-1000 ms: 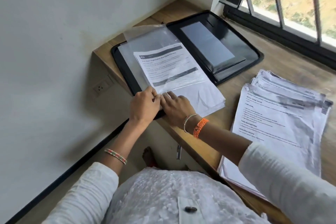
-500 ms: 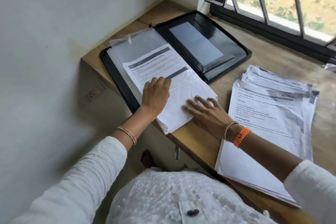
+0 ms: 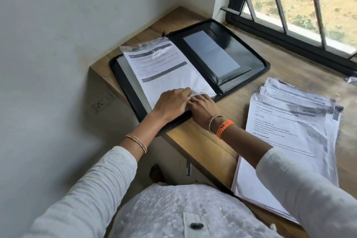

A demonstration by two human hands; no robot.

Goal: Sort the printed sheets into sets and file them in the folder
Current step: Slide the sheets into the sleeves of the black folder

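A black zip folder lies open on the wooden desk's far left corner. On its left half, a set of printed sheets sits inside a clear plastic sleeve. My left hand and my right hand meet at the sleeve's near edge. The left fingertips pinch the lifted plastic, and the right fingers curl at the same edge beside them. A fanned stack of loose printed sheets lies on the desk to the right, with my right sleeve over its near corner.
The desk meets a white wall on the left and a black-framed barred window at the back. A wall socket sits below the desk's left edge. The folder's right half holds a grey pocket panel.
The sheets have slid further up into the sleeve. My hands left their flat press on the paper and came together at the sleeve's near edge. The camera view shifted left.
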